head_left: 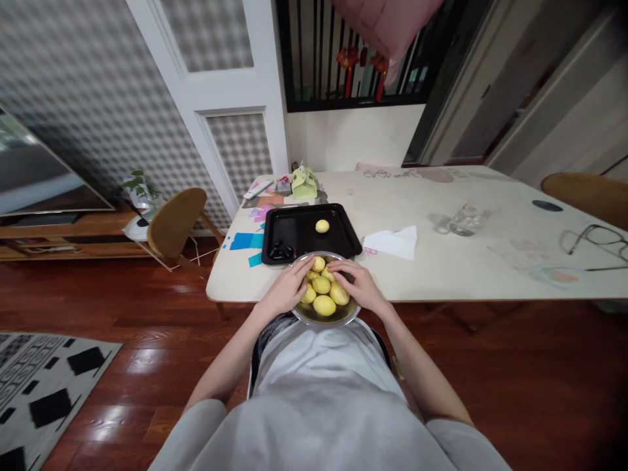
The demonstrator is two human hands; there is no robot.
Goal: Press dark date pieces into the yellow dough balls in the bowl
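Observation:
A metal bowl (300, 317) at the table's near edge holds several yellow dough balls (324, 305). My left hand (287, 288) rests on the bowl's left side, fingers curved toward a ball at the top. My right hand (360, 282) reaches in from the right, fingers bent over the balls at the far side. Whether either hand grips a ball I cannot make out. Just behind the bowl lies a black baking tray (294, 230) with one yellow ball (322, 226) on it and a small dark heap (281, 250) in its near left corner.
On the table: a white folded napkin (393, 241), a clear glass (464, 220), eyeglasses (596, 239) at the right, coloured paper pieces (243, 241) and a green box (303, 182) at the left. A wooden chair (176, 222) stands left of the table.

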